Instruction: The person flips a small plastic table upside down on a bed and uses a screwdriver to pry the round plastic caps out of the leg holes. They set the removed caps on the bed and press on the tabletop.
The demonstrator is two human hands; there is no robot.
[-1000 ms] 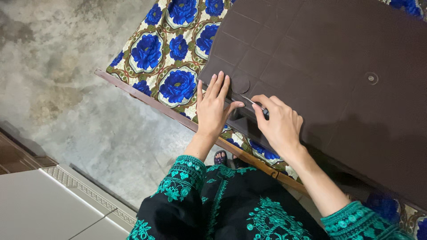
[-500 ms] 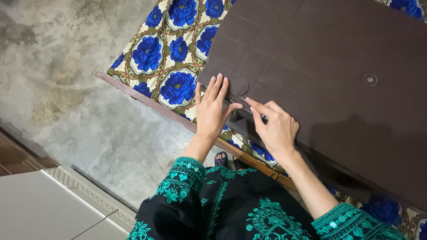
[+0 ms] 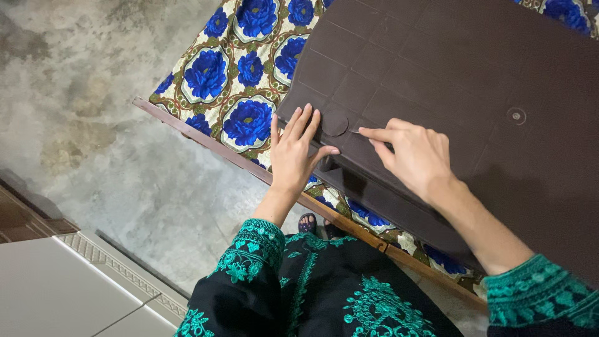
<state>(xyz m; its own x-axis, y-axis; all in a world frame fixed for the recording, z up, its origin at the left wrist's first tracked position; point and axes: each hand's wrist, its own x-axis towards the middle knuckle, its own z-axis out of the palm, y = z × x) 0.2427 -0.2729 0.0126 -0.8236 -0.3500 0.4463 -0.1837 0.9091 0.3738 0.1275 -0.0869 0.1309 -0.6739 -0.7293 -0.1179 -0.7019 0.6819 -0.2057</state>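
Note:
A large dark brown quilted leather-like piece (image 3: pixel 449 81) lies across a table covered with a cloth of blue flowers (image 3: pixel 237 68). My left hand (image 3: pixel 296 153) rests flat on its near left corner, fingers spread, thumb beside a round brown patch (image 3: pixel 335 123). My right hand (image 3: pixel 415 156) is pinched on a thin needle-like tool (image 3: pixel 359 131), its tip pointing at the round patch. A small round stud (image 3: pixel 516 115) sits further right on the brown piece.
The table's wooden edge (image 3: pixel 206 140) runs diagonally from left to lower right. Bare concrete floor (image 3: pixel 81 112) lies to the left. A white panel with a patterned border (image 3: pixel 56 287) fills the lower left corner. My dark dress with green embroidery (image 3: pixel 337 293) is below.
My right hand has shifted up and to the right along the brown piece, its fingertips now level with the round patch. My left hand has stayed pressed on the corner.

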